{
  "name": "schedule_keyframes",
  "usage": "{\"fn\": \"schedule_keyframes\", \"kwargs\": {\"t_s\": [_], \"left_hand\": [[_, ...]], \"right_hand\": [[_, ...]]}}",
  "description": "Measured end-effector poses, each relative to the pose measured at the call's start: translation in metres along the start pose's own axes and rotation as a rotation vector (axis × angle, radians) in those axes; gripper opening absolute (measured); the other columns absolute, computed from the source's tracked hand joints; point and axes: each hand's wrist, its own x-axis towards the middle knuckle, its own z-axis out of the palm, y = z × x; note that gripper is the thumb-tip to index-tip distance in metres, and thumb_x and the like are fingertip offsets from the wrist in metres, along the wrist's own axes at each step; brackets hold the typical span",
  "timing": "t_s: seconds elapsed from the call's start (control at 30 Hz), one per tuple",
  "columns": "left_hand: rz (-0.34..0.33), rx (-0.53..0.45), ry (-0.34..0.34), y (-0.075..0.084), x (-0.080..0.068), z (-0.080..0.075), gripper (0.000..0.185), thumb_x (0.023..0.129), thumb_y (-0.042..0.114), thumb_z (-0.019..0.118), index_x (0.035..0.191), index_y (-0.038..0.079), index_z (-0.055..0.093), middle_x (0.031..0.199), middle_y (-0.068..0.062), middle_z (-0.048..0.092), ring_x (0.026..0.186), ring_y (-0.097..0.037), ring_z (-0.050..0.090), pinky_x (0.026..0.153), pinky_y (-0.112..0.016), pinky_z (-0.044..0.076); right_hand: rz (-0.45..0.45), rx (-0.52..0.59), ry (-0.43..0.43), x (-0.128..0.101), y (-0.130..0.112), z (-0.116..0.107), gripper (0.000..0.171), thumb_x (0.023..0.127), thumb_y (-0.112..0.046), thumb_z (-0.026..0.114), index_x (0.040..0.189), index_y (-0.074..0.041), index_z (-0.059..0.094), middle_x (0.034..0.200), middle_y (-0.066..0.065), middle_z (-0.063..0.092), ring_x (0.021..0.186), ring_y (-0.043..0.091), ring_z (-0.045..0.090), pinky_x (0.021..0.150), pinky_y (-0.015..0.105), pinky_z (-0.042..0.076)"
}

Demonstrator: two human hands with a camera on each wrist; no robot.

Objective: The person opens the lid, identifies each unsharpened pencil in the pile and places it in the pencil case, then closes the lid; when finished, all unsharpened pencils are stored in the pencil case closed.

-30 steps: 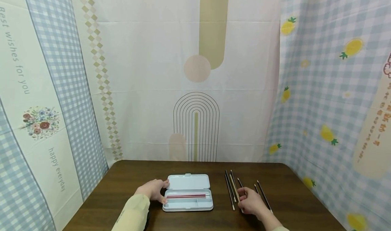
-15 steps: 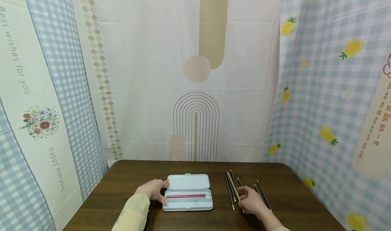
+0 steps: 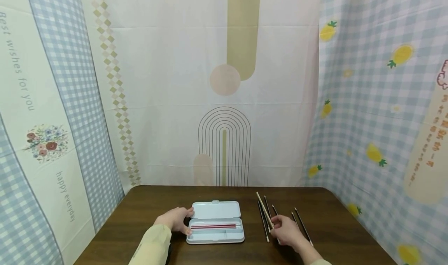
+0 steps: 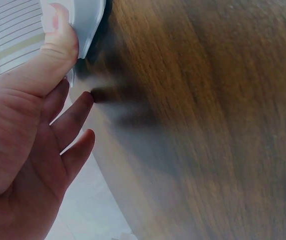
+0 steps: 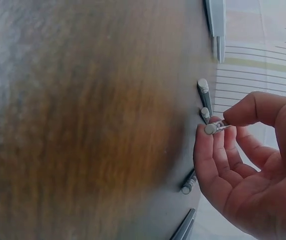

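The right hand (image 3: 287, 231) pinches one pale pencil (image 3: 264, 209) between thumb and fingertips near its lower end; the shaft is tilted up off the table (image 3: 157, 202), tip pointing away from the person. The left hand (image 3: 175, 218) rests against the left end of the open pencil case (image 3: 215, 222), thumb curled on the edge of the lid, the other fingers relaxed. Red pencils (image 3: 215, 225) lie in the case's long compartment.

Risks, as judged from this position:

1. The grip sits close to one end, so the long free length can pivot. A loose pinch would let the pale pencil swing down or slip out.
2. The dark pencils (image 3: 266, 217) lie just beside and partly under the right hand. A low sweep of hand or shaft could roll them, and they are round enough to travel.
3. The case is light and held at one end only. A knock on its right end could turn it.
4. The lid lies flat behind the tray; pressure from the thumb could tip it.

Surface: dark brown wood-grain table, smooth, with little friction against rolling.

Surroundings: printed cloth hangs on three sides, cream with an arch design behind, blue check with flowers and lettering at left, blue check with pineapples at right.
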Motion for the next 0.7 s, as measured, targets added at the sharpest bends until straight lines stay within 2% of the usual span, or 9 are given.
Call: {"fn": "schedule_keyframes", "kwargs": {"t_s": [0.13, 0.2, 0.37, 0.5, 0.53, 0.57, 0.7], "left_hand": [[0.000, 0.001, 0.003, 0.005, -0.003, -0.003, 0.076, 0.078, 0.030, 0.096, 0.144, 0.006, 0.068, 0.155, -0.011, 0.060, 0.142, -0.043, 0.053, 0.117, -0.059, 0.041], [-0.023, -0.020, 0.004, 0.014, -0.009, -0.007, 0.075, 0.077, 0.026, 0.096, 0.143, 0.004, 0.069, 0.155, -0.012, 0.059, 0.144, -0.043, 0.052, 0.119, -0.059, 0.040], [-0.029, 0.001, 0.014, 0.020, -0.016, -0.010, 0.072, 0.078, 0.023, 0.096, 0.142, 0.004, 0.069, 0.154, -0.011, 0.060, 0.142, -0.042, 0.054, 0.118, -0.057, 0.041], [-0.031, -0.008, 0.008, 0.019, -0.013, -0.009, 0.073, 0.077, 0.024, 0.096, 0.142, 0.004, 0.069, 0.154, -0.012, 0.061, 0.142, -0.042, 0.054, 0.118, -0.057, 0.041], [-0.012, 0.010, 0.013, 0.011, -0.009, -0.005, 0.074, 0.077, 0.031, 0.096, 0.142, 0.007, 0.070, 0.153, -0.010, 0.061, 0.141, -0.041, 0.055, 0.117, -0.059, 0.042], [-0.019, 0.007, 0.009, 0.011, -0.008, -0.005, 0.074, 0.077, 0.032, 0.096, 0.143, 0.007, 0.070, 0.154, -0.010, 0.061, 0.141, -0.041, 0.055, 0.117, -0.060, 0.041], [-0.026, 0.016, 0.002, 0.013, -0.008, -0.007, 0.075, 0.078, 0.033, 0.095, 0.144, 0.008, 0.069, 0.155, -0.010, 0.060, 0.142, -0.043, 0.054, 0.117, -0.060, 0.041]], "right_hand": [[-0.002, 0.000, -0.006, 0.000, -0.002, -0.002, 0.030, 0.083, 0.002, 0.073, 0.113, 0.002, 0.069, 0.092, 0.007, 0.066, 0.074, 0.019, 0.064, 0.052, 0.032, 0.056], [0.004, 0.000, -0.011, 0.000, -0.002, -0.002, 0.029, 0.084, 0.002, 0.072, 0.113, 0.002, 0.069, 0.092, 0.007, 0.066, 0.074, 0.019, 0.065, 0.053, 0.033, 0.057], [-0.011, -0.009, -0.001, 0.002, -0.002, -0.001, 0.028, 0.082, 0.004, 0.069, 0.110, 0.001, 0.070, 0.090, 0.006, 0.066, 0.073, 0.019, 0.063, 0.052, 0.032, 0.056], [-0.063, -0.039, 0.021, 0.006, -0.003, 0.001, 0.029, 0.078, 0.003, 0.065, 0.107, 0.000, 0.071, 0.087, 0.004, 0.066, 0.070, 0.018, 0.062, 0.050, 0.031, 0.055], [-0.075, -0.045, 0.025, 0.007, -0.004, 0.001, 0.030, 0.077, 0.003, 0.065, 0.107, 0.000, 0.071, 0.085, 0.003, 0.066, 0.069, 0.018, 0.062, 0.050, 0.031, 0.055], [-0.084, -0.050, 0.025, 0.009, -0.006, 0.001, 0.031, 0.077, 0.003, 0.065, 0.107, -0.001, 0.072, 0.085, 0.003, 0.066, 0.069, 0.017, 0.062, 0.050, 0.031, 0.055], [-0.124, -0.075, -0.001, 0.014, -0.014, 0.002, 0.029, 0.081, 0.003, 0.068, 0.109, -0.002, 0.073, 0.086, 0.003, 0.066, 0.071, 0.017, 0.062, 0.051, 0.033, 0.054]]}}
